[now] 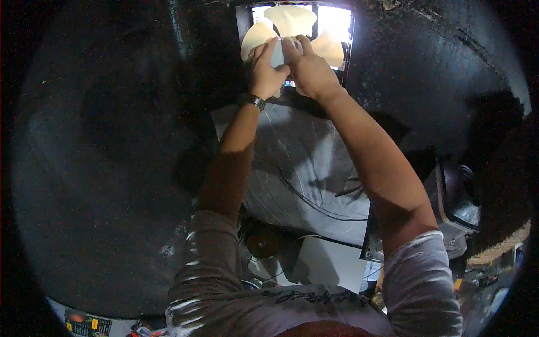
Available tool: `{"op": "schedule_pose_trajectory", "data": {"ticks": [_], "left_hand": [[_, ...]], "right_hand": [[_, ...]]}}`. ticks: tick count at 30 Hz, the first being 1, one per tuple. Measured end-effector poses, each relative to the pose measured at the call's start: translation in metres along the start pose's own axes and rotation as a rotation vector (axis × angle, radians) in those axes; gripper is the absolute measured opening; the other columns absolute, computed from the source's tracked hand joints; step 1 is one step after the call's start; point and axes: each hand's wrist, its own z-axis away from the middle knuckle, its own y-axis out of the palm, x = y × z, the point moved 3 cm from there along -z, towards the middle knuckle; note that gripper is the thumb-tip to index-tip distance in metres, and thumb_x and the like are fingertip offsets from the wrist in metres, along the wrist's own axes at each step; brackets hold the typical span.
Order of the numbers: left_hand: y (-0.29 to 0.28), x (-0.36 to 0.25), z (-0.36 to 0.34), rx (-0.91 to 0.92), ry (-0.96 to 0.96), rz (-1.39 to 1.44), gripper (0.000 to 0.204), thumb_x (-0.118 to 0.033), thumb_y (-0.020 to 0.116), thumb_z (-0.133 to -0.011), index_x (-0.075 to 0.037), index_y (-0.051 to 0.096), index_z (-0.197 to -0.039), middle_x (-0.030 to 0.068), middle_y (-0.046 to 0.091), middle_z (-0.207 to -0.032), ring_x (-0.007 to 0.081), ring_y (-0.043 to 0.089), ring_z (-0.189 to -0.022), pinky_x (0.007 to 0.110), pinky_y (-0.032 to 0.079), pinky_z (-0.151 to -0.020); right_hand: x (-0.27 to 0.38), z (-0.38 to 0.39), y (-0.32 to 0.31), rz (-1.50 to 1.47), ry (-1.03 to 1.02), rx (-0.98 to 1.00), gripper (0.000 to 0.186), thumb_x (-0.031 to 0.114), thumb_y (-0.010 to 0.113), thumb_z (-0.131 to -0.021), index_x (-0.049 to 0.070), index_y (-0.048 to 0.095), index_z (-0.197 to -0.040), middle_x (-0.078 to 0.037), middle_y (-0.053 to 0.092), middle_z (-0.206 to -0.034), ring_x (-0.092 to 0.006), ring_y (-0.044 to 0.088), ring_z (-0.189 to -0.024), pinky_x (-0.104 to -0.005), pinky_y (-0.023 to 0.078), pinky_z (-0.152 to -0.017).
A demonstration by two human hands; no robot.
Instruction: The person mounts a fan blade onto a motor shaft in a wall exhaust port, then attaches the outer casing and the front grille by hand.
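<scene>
A fan with broad cream blades (293,21) sits in a bright square opening in the dark wall. Both of my arms reach up to its middle. My left hand (268,74) has its fingers curled against a pale grey-white piece (277,55) at the fan's centre; I cannot tell whether this is a cloth or the hub. On the other side, my right hand (314,73) is bent around the centre, its fingers lying over the inner ends of the blades. The fingertips and most of the hub are hidden. A dark watch (255,101) is on my left wrist.
Dark frame bars (351,33) border the opening. Below it hangs a grey sheet (309,151) with a black cable (314,206) across it. A pale flat panel (331,261) lies lower down. To the right stands a dark, glossy appliance (457,196).
</scene>
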Motion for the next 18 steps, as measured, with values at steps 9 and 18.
{"op": "schedule_pose_trajectory", "data": {"ticks": [9,18], "left_hand": [[-0.001,0.047,-0.013,-0.215,0.049,-0.262,0.039,-0.004,0.063,-0.087,-0.009,0.058,-0.125,0.0138,0.060,-0.126,0.0281,0.060,-0.114,0.036,0.052,-0.090],[-0.009,0.078,-0.011,-0.243,-0.510,0.172,0.021,-0.018,0.071,-0.082,-0.001,0.067,-0.094,0.0080,0.072,-0.088,0.0183,0.068,-0.080,0.031,0.053,-0.076]], "right_hand": [[-0.011,-0.007,0.005,0.170,-0.046,-0.023,0.061,0.004,0.058,-0.083,0.004,0.035,-0.139,-0.017,0.042,-0.139,-0.0401,0.066,-0.098,-0.0475,0.058,-0.076],[-0.004,-0.009,0.005,0.265,-0.032,-0.032,0.058,0.016,0.061,-0.085,0.003,0.036,-0.136,-0.015,0.044,-0.131,-0.0389,0.068,-0.093,-0.0442,0.060,-0.069]]}}
